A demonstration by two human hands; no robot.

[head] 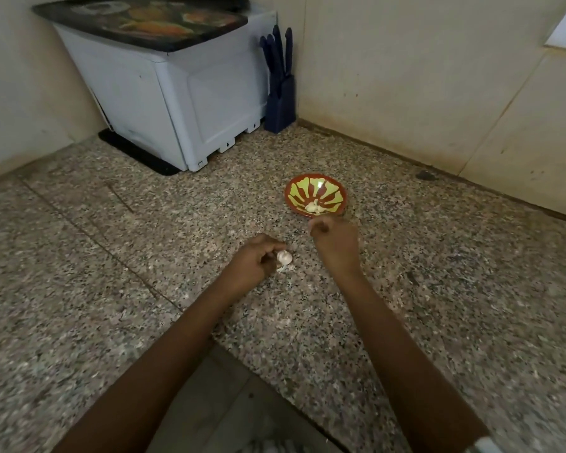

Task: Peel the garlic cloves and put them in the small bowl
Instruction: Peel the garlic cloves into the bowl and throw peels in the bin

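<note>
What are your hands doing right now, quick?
Left hand: closed, holding the garlic.
Right hand: fingers curled just by the small bowl; cannot tell if it holds anything.

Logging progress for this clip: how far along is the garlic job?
Done: a few peeled cloves lie in the small bowl. In hand: the left hand grips garlic that looks unpeeled, low over the counter. The right hand is curled by the bowl's near rim; whether it holds anything is hidden. Left: peel that garlic and bowl its cloves.
</note>
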